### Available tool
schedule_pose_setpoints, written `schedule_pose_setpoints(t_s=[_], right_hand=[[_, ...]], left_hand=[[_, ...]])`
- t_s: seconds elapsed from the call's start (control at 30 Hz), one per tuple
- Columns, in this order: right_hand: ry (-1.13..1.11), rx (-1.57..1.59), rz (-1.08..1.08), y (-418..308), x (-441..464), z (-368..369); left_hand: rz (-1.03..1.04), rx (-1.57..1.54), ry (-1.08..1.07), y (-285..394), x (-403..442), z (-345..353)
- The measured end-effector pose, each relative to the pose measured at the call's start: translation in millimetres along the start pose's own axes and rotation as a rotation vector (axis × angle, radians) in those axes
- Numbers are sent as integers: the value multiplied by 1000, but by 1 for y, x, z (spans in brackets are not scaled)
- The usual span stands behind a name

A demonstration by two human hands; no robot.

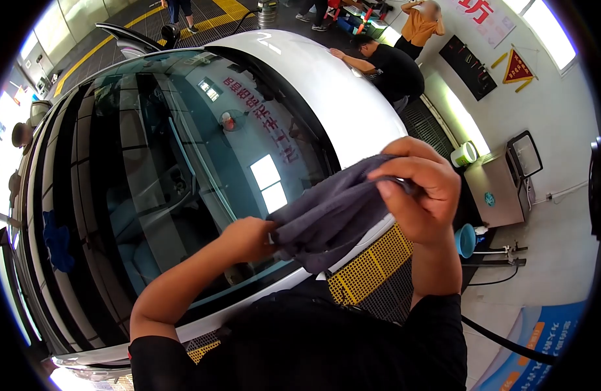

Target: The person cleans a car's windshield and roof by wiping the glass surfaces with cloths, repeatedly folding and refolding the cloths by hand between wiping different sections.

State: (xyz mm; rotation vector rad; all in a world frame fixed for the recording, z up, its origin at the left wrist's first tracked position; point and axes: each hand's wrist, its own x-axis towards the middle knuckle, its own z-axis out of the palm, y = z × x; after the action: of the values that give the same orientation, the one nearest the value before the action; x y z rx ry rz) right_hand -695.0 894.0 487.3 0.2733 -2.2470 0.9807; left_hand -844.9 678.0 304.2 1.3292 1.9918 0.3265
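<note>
A dark grey cloth point(336, 212) is stretched in loose folds between my two hands, in front of the car's windshield. My left hand point(247, 239) is closed around its left end. The fingers and thumb of my right hand point(421, 186) pinch the upper right end. Behind the cloth lies the glass of the windshield point(248, 143), which shows reflections of red lettering and a bright window. The white car hood point(300, 72) stretches away beyond it.
A blue cloth point(58, 241) lies on the striped dark roof at left. A person in black point(395, 68) leans over the hood; another in orange point(421, 26) stands behind. At right are a metal cabinet point(499, 192), a green-white bucket point(464, 154), a blue basin point(465, 240) and a black hose point(502, 342).
</note>
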Motion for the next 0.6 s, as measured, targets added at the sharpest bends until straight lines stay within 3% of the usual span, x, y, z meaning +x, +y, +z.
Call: schedule_pose_setpoints(t_s=[0.07, 0.2, 0.27, 0.4, 0.53, 0.6], right_hand=[[1, 36, 22, 0, -5, -12], [11, -3, 62, 8, -26, -35], [22, -26, 128, 13, -37, -49], [50, -23, 199, 27, -57, -71], [43, 96, 270, 35, -69, -80], [38, 129, 206, 44, -74, -90]], left_hand=[[6, 246, 134, -21, -3, -3], [7, 306, 440, -44, -18, -23], [186, 286, 688, -50, -29, -40], [178, 47, 773, -41, -65, -78], [392, 29, 832, -28, -97, -106], [472, -19, 848, -20, -109, -115]])
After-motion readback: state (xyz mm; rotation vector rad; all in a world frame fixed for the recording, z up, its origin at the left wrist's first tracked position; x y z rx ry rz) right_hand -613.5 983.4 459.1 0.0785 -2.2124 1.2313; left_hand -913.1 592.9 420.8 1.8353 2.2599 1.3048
